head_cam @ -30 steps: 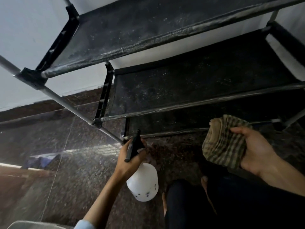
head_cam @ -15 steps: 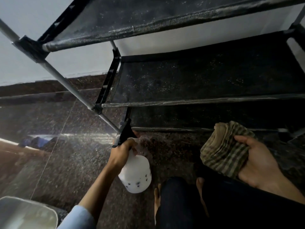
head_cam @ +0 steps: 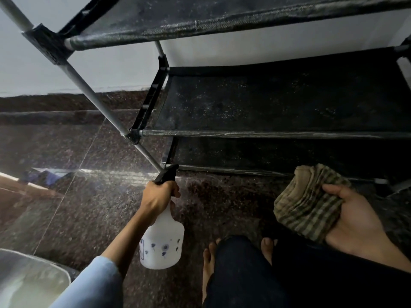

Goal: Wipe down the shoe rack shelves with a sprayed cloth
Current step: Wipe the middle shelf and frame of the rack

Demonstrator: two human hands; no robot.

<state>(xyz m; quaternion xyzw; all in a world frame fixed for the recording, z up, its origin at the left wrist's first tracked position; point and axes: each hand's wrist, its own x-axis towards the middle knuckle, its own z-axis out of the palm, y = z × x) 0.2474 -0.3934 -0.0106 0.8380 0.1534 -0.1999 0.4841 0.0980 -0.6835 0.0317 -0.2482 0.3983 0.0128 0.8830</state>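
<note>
The shoe rack (head_cam: 266,103) runs off the top and right edges.

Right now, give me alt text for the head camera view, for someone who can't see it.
A person crouches before a dusty black shoe rack, the left hand gripping a white spray bottle, the right hand holding a folded checked cloth above a dark speckled floor.

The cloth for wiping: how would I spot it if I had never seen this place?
Find the black shoe rack against the white wall, then look below its lowest shelf on the right. There the right hand grips a folded cloth over the dark speckled floor. It is the only soft thing with olive and tan checks, unlike the smooth white spray bottle held in the left hand.
</note>
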